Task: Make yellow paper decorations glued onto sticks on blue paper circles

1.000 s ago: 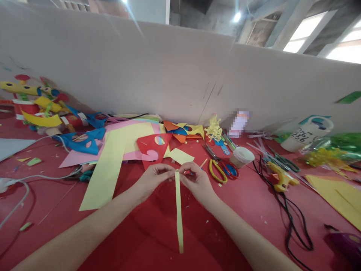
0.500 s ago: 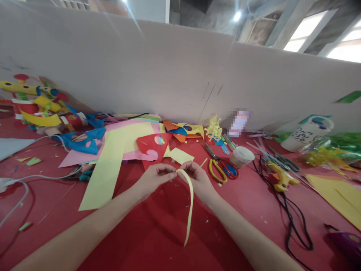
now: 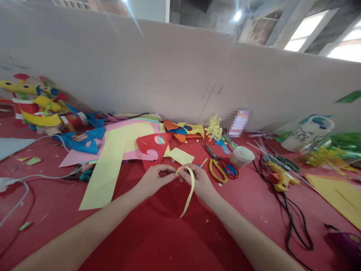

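Note:
Between my two hands is a narrow pale yellow paper strip (image 3: 191, 188), its free end curving down above the red table. My left hand (image 3: 160, 177) pinches one end of it between thumb and fingertips. The fingers of my right hand (image 3: 196, 180) are closed on the strip at the same spot, fingertips nearly meeting the left ones. Just beyond the hands lie a red paper mask (image 3: 152, 146) with eye holes and a small pale yellow paper piece (image 3: 181, 156). Scissors (image 3: 218, 169) with yellow and red handles rest right of my right hand.
A long pale yellow sheet (image 3: 105, 177) and a blue mask (image 3: 81, 141) lie at left. On the right are a paper cup (image 3: 241, 156), a yellow glue gun (image 3: 279, 177) with a black cord, and a white container (image 3: 307, 131). Curled yellow strips (image 3: 214, 128) sit by the grey partition (image 3: 141, 67).
The strip's hanging end has risen and shortened, with more of it curled at my fingertips. Both hands stay in nearly the same place.

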{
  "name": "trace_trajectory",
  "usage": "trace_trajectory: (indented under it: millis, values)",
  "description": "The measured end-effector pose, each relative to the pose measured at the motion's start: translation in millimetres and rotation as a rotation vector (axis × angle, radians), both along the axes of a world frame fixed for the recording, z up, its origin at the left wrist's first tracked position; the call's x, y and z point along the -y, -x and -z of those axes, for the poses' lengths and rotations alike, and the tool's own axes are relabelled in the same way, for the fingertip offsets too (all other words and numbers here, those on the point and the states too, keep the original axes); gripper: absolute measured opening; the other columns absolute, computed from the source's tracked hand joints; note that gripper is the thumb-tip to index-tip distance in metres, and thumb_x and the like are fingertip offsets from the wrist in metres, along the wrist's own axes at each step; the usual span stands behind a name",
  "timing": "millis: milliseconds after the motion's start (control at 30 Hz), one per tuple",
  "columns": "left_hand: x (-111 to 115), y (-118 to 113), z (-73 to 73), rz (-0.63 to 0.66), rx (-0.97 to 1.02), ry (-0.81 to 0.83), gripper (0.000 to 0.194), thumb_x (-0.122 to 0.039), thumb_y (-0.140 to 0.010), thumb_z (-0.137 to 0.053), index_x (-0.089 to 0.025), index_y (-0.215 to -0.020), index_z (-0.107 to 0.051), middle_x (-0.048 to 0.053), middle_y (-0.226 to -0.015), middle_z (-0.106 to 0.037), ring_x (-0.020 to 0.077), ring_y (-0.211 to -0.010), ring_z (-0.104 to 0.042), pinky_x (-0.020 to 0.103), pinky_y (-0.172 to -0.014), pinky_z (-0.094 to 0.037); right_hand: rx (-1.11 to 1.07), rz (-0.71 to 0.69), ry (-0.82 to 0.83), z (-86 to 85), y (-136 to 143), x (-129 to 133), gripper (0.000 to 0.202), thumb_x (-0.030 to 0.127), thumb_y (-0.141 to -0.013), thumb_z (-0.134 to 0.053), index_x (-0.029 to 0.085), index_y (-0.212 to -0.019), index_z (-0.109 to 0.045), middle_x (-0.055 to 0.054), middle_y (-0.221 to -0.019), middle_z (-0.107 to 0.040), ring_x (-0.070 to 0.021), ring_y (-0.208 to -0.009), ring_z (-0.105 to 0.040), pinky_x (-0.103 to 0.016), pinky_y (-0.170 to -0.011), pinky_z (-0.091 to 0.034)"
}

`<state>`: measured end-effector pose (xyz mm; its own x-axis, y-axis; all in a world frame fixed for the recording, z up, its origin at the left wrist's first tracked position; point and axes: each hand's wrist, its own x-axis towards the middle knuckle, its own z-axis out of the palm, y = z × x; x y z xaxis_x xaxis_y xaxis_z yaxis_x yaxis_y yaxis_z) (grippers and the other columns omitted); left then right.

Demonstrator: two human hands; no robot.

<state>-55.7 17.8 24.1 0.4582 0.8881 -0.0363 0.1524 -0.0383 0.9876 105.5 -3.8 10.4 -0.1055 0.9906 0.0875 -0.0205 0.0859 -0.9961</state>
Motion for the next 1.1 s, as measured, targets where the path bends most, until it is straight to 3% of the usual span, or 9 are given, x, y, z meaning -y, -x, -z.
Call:
trace_trajectory:
  millis: [267, 433, 667, 900, 1100]
  values:
    - [2, 0, 1.7, -0.047, -0.029, -0.004, 0.016, -0.032, -0.072, -0.062, -0.018, -0.077, -0.069, 0.004, -0.079, -0.070, 0.0191, -0.077, -0.063, 0.030, -0.074, -0.047, 0.020, 0.046, -0.002, 4.3, 1, -2, 0.029, 0.046, -0.069, -0.063, 0.018, -0.071, -0.060, 0.000, -0.060, -0.058, -0.0128, -0.055, -0.052, -0.027, -0.058, -0.046]
    - [2, 1, 2.1, -0.120, -0.087, -0.050, 0.015, -0.032, -0.071, -0.062, -0.019, -0.074, -0.068, 0.003, -0.076, -0.069, 0.0189, -0.073, -0.062, 0.029, -0.070, -0.046, 0.075, 0.109, 0.002, 7.6, 0, 0, 0.026, 0.040, -0.064, -0.069, 0.018, -0.063, -0.057, 0.002, -0.056, -0.053, -0.0114, -0.052, -0.049, -0.024, -0.052, -0.044]
    - [1, 1, -2.2, -0.136, -0.105, -0.036, 0.014, -0.031, -0.069, -0.063, -0.019, -0.072, -0.069, 0.003, -0.074, -0.070, 0.0197, -0.073, -0.062, 0.031, -0.071, -0.046, 0.209, 0.123, -0.308, -0.7, -6, 4, 0.007, 0.024, -0.073, -0.064, 0.021, -0.077, -0.068, -0.004, -0.079, -0.061, -0.0154, -0.071, -0.060, -0.028, -0.066, -0.050]
    - [3, 0, -5.5, -0.109, -0.158, -0.075, 0.013, -0.029, -0.071, -0.061, -0.019, -0.073, -0.069, 0.003, -0.076, -0.070, 0.0196, -0.073, -0.062, 0.030, -0.070, -0.046, 0.278, 0.147, -0.384, 1.9, -7, 2, 0.014, 0.017, -0.074, -0.063, 0.024, -0.083, -0.070, -0.004, -0.083, -0.062, -0.0172, -0.077, -0.061, -0.032, -0.072, -0.050]
    - [3, 3, -11.0, -0.060, -0.260, -0.292, 0.013, -0.027, -0.074, -0.057, -0.022, -0.076, -0.069, 0.002, -0.076, -0.068, 0.0181, -0.071, -0.059, 0.028, -0.068, -0.045, 0.334, 0.124, -0.393, 0.9, -8, 2, 0.010, 0.020, -0.074, -0.063, 0.025, -0.080, -0.070, -0.004, -0.080, -0.062, -0.0162, -0.071, -0.060, -0.031, -0.069, -0.050]
